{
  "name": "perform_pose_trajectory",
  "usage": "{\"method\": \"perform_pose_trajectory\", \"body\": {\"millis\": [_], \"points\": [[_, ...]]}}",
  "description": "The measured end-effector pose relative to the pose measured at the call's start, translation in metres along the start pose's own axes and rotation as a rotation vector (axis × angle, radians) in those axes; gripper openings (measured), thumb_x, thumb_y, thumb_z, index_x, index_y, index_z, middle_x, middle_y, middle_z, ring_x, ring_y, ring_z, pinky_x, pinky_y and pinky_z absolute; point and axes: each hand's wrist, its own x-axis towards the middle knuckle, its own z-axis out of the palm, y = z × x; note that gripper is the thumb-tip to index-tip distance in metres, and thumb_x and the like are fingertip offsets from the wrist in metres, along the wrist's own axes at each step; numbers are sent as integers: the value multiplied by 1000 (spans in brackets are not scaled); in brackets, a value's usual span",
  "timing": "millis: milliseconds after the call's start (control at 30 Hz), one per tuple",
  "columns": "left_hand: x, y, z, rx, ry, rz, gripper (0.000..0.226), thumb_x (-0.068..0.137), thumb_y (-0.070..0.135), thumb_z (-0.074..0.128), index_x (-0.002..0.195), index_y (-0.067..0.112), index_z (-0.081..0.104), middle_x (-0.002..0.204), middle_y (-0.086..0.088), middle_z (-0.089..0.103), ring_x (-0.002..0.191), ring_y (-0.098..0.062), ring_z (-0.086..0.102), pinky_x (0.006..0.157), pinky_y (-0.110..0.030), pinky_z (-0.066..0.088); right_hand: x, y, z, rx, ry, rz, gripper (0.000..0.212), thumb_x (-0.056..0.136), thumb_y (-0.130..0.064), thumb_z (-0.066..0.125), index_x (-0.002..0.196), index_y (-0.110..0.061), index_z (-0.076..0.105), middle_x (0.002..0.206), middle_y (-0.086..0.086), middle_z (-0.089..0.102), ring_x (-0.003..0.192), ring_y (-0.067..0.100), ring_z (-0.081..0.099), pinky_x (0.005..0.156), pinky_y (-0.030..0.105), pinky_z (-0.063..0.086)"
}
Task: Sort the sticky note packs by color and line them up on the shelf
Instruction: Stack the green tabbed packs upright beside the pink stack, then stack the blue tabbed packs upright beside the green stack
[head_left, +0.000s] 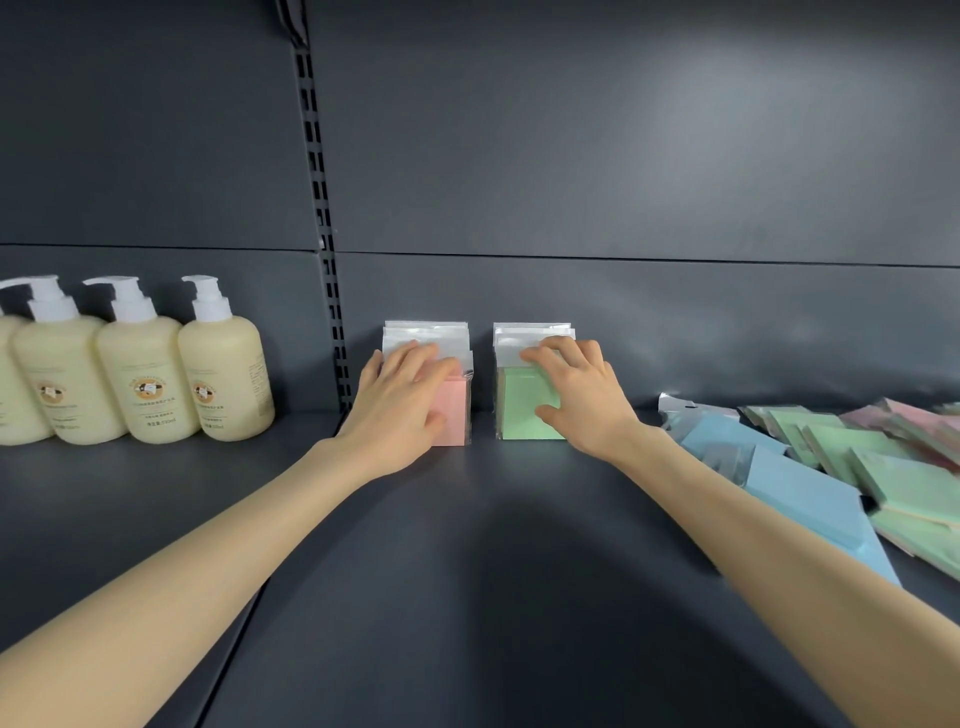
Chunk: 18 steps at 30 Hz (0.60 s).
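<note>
Dark grey shelf (467, 571): upright pink packs (458, 410) stand just beside upright green packs (524, 413) at the back. Left hand (400, 405) presses the pink ones with straight fingers; right hand (584, 400) curls its fingers over the green ones' top, thumb on front. Loose pile (831, 467) right, pump bottles (140, 374) left.

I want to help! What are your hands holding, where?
Left hand presses pink plastic-wrapped sticky note pack, on front; right hand grips green plastic-wrapped pack, at top.
</note>
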Motion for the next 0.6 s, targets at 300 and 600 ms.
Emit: {"method": "perform_pose_trajectory", "body": {"millis": [300, 600], "points": [[3, 6, -9, 18, 37, -3, 54, 90, 20, 56, 140, 17, 37, 147, -4, 26, 140, -23, 16, 115, -40, 5, -2, -4, -7, -13, 16, 6, 63, 83, -15, 63, 140, -21, 35, 150, 1, 22, 132, 27, 19, 105, 35, 25], [7, 15, -20, 45, 78, 33, 49, 91, 20, 55, 138, 13, 42, 149, -11, 30, 142, -28, 19, 115, -45, 10, -7, -5, -24, -11, 30, 48, 61, 87, -23, 60, 141, -19, 33, 152, 5, 20, 135, 28, 18, 107, 37, 24]]}}
